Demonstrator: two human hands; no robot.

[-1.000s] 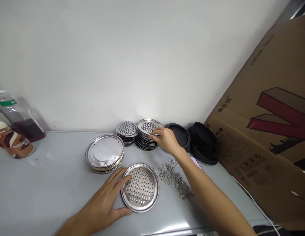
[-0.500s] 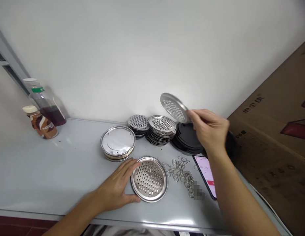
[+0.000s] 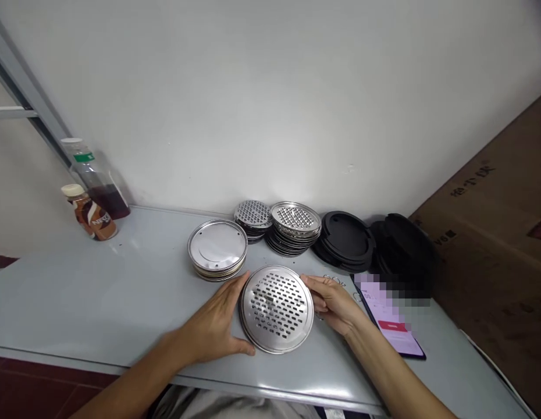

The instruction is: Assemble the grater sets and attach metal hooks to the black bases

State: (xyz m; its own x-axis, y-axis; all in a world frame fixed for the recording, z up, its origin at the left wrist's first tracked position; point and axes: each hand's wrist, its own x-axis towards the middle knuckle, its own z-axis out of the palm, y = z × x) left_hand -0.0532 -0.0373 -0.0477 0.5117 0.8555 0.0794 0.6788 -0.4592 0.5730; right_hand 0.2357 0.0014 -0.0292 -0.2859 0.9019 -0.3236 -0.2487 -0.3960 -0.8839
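Note:
A round metal grater plate [image 3: 277, 311], its slotted face up, lies over another such plate whose rim shows along the left edge. My right hand [image 3: 334, 302] pinches the upper plate at its right rim. Thumb and fingers of my left hand [image 3: 216, 329] curve around the left side of the pair, touching the rims. Several small metal rings and hooks [image 3: 334, 280] lie beyond my right hand, which mostly hides them.
Along the wall stand a stack of plain metal discs [image 3: 218, 247], smaller grater plates [image 3: 253, 214], larger grater plates [image 3: 295, 219] and black plastic rings [image 3: 346, 238]. A phone [image 3: 395, 327] lies right, beside a cardboard box [image 3: 493, 262]. Two bottles [image 3: 96, 218] stand left.
My right hand has brought the raised grater plate down and left, onto the one by my left hand. The view has shifted slightly.

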